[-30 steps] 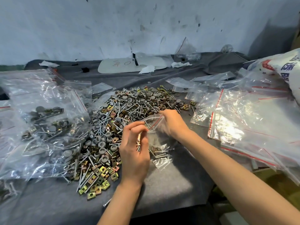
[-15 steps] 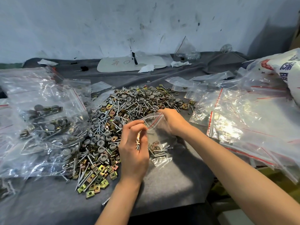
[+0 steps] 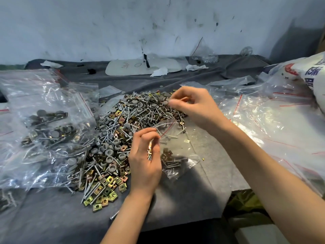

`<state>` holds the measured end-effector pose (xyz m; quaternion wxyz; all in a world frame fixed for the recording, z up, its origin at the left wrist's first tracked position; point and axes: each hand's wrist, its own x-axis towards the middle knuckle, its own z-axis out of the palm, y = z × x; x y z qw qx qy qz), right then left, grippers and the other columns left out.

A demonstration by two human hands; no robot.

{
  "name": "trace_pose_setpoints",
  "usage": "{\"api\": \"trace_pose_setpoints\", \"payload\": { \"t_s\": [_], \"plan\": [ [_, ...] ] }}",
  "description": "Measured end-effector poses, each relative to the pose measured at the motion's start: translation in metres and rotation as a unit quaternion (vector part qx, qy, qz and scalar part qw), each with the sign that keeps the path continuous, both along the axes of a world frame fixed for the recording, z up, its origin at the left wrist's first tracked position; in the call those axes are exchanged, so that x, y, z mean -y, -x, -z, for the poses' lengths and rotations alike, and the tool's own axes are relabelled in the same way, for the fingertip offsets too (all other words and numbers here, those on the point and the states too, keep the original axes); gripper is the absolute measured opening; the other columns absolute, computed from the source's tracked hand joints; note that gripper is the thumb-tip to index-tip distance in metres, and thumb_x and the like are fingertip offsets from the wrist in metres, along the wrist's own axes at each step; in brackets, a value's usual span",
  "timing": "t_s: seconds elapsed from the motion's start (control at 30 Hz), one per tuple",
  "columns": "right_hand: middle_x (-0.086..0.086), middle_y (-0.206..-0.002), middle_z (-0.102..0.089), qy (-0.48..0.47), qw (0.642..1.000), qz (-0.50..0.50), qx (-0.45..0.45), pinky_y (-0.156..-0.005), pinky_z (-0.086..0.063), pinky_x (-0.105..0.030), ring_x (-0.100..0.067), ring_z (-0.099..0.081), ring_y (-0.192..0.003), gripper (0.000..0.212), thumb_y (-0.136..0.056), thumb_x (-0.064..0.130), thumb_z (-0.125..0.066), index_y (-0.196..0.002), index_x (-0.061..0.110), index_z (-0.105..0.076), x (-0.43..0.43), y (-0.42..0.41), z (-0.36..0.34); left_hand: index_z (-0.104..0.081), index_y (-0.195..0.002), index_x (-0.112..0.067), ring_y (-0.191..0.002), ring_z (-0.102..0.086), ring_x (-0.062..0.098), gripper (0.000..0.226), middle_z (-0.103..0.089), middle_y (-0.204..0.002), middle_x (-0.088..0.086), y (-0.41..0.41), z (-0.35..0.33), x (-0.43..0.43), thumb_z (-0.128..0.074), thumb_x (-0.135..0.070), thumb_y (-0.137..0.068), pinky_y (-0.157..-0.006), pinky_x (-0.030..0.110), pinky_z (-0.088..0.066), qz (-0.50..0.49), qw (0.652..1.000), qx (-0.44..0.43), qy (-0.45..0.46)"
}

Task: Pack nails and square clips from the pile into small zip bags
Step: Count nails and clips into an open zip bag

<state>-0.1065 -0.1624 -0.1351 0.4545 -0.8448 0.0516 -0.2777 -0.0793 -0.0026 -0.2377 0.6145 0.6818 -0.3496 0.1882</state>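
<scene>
Presently the filling step is judged to be in hand. Loose nails [image 3: 151, 111] and square clips [image 3: 105, 194] are heaped in the pile [image 3: 114, 138] on the grey worktop [image 3: 184, 199]. A small zip bag [image 3: 175, 155], already partly loaded with both, lies at the pile's near right edge. Its red-lined mouth is pinched by the left hand [image 3: 145, 159], in whose curled fingers a few small metal pieces are also kept. The right hand [image 3: 195, 104] is held apart from it, over the pile's far right side, fingertips drawn together. Whether anything is caught between them cannot be told, as they are blurred.

Next, a picked piece would need to be carried from the pile to the bag's mouth, which must be kept open.

Filled bags [image 3: 49, 131] are stacked left of the pile and empty bags [image 3: 263, 120] right of it. Blue and red print is borne by a white sack [image 3: 314, 74] far right of the pile, but it cannot be read. On a pale board [image 3: 140, 66] beyond the pile, a handwritten "0" and an illegible scrawl are seen.
</scene>
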Motion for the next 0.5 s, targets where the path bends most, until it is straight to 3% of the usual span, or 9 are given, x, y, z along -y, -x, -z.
{"api": "trace_pose_setpoints", "payload": {
  "t_s": [0.07,0.17,0.23,0.4,0.5],
  "plan": [
    [0.012,-0.066,-0.062,-0.014,0.994,0.107,-0.001,-0.06,-0.041,-0.014,0.001,-0.053,-0.06,0.011,-0.084,0.018,-0.069,-0.075,0.021,-0.065,0.018,-0.009,0.009,-0.055,-0.1,-0.022,-0.096,-0.057,0.011,0.017,-0.056,-0.11,0.002,0.0,0.0,0.001,-0.046,-0.017,-0.086,-0.082,0.034,-0.052,0.006,1.0,-0.015,-0.001],
    [-0.004,-0.082,-0.068,0.032,0.971,0.173,-0.159,-0.068,-0.046,-0.024,-0.01,-0.059,-0.074,0.006,-0.085,0.018,-0.068,-0.084,0.013,-0.069,0.038,-0.022,0.038,-0.055,-0.1,-0.022,-0.094,-0.057,0.015,0.017,-0.055,-0.11,0.001,0.0,0.001,0.0,-0.046,-0.018,-0.086,-0.08,0.039,-0.053,0.011,1.0,-0.016,-0.002],
    [-0.008,-0.089,-0.069,0.052,0.952,0.188,-0.236,-0.075,-0.048,-0.027,-0.018,-0.063,-0.084,0.014,-0.085,0.021,-0.069,-0.091,0.009,-0.072,0.043,-0.029,0.059,-0.055,-0.1,-0.022,-0.096,-0.057,0.015,0.016,-0.055,-0.11,-0.001,0.0,0.001,0.0,-0.046,-0.018,-0.087,-0.081,0.038,-0.053,0.008,1.0,-0.009,-0.002],
    [-0.009,-0.09,-0.07,0.084,0.928,0.248,-0.266,-0.067,-0.042,-0.028,-0.021,-0.056,-0.077,0.013,-0.084,0.019,-0.067,-0.089,0.008,-0.072,0.04,-0.045,0.08,-0.055,-0.1,-0.021,-0.095,-0.058,0.016,0.016,-0.055,-0.11,-0.002,-0.001,0.0,0.0,-0.047,-0.019,-0.087,-0.079,0.039,-0.053,0.006,1.0,-0.01,-0.005],
    [-0.007,-0.087,-0.067,0.082,0.927,0.236,-0.279,-0.066,-0.042,-0.028,-0.021,-0.056,-0.077,0.006,-0.081,0.016,-0.068,-0.083,0.01,-0.067,0.038,-0.048,0.08,-0.055,-0.101,-0.021,-0.095,-0.058,0.016,0.016,-0.055,-0.111,-0.001,-0.001,0.001,0.0,-0.047,-0.019,-0.087,-0.079,0.038,-0.054,0.009,1.0,-0.01,-0.005]
  ]
}}
